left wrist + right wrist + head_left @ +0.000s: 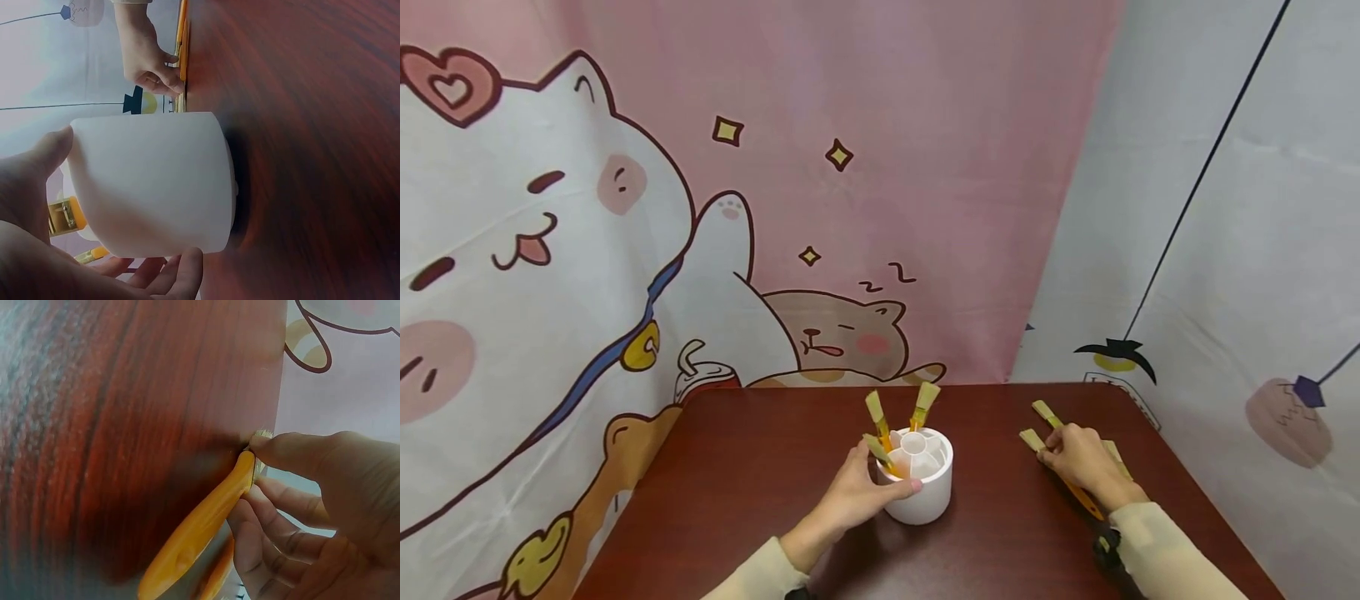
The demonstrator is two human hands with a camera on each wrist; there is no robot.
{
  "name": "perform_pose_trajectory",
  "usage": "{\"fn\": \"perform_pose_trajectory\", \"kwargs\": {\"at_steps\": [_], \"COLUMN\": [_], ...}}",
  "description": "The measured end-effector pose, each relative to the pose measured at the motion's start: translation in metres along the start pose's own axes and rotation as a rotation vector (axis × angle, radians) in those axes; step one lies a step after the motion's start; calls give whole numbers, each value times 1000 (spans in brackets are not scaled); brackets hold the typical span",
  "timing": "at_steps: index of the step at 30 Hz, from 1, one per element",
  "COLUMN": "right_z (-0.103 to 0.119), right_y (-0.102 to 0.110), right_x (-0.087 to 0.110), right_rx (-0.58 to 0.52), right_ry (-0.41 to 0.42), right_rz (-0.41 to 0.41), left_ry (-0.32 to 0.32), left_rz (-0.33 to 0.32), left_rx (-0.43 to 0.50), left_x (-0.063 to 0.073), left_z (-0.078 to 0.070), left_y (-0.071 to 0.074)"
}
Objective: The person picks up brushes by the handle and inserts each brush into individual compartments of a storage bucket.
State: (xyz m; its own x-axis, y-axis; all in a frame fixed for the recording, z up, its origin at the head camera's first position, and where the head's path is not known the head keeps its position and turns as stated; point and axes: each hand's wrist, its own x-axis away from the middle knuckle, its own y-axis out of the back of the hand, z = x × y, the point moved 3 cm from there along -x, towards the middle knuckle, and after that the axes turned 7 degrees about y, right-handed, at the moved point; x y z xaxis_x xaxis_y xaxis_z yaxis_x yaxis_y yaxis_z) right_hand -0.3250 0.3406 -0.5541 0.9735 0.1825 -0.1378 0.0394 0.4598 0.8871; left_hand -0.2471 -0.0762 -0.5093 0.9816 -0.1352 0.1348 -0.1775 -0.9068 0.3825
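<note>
A white round pen holder with several compartments stands upright on the table. My left hand grips its left side, thumb at the near rim and fingers around the wall. Three paintbrushes with pale bristles lean in its compartments, bristles up. To the right, my right hand pinches a paintbrush near its bristle end. In the right wrist view the orange handle of that brush slants over the table. A second orange handle shows beside it, partly hidden by the fingers.
Beyond my right hand lies another brush, and one more brush shows behind the wrist. The dark red wooden table ends at a cartoon-printed curtain at the back and sides.
</note>
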Motion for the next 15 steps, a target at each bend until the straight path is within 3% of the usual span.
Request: {"fn": "perform_pose_trajectory", "kwargs": {"at_steps": [9, 15], "right_z": [-3, 6], "right_y": [0, 0], "right_x": [-2, -1], "right_rx": [-13, -28], "right_ry": [-22, 34], "right_rz": [15, -24], "left_ry": [10, 18], "left_rz": [20, 45], "left_rx": [-10, -17], "left_x": [-2, -6], "left_z": [2, 5], "left_y": [1, 3]}}
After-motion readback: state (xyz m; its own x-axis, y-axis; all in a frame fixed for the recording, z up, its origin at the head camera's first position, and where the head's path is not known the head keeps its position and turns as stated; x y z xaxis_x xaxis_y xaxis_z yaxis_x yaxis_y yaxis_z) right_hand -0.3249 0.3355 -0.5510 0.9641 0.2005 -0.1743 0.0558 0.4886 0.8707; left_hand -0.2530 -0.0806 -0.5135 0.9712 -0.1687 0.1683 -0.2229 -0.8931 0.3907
